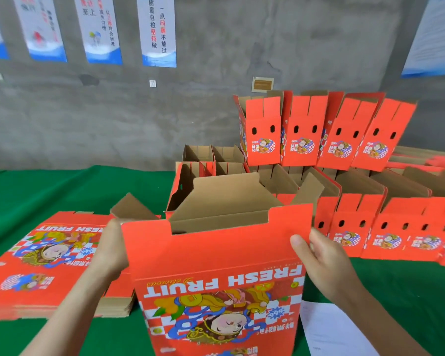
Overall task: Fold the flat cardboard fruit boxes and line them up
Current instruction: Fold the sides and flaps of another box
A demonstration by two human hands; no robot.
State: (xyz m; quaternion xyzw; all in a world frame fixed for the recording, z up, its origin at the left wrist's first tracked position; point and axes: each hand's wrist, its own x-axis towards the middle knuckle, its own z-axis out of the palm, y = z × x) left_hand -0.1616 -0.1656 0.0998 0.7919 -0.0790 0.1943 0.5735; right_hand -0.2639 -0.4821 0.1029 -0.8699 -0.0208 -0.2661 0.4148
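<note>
A green cloth-covered table (49, 186) spans the near scene. Behind it stands a rough grey concrete wall (216, 98). Four white-and-blue vertical printed banners (158, 32) with Chinese text hang on the far wall at left; part of another white-and-blue poster (432, 37) hangs at far right. A small brown framed plaque (262, 85) is fixed at wall centre. A white paper sheet (329, 330) lies on the table, near right.
</note>
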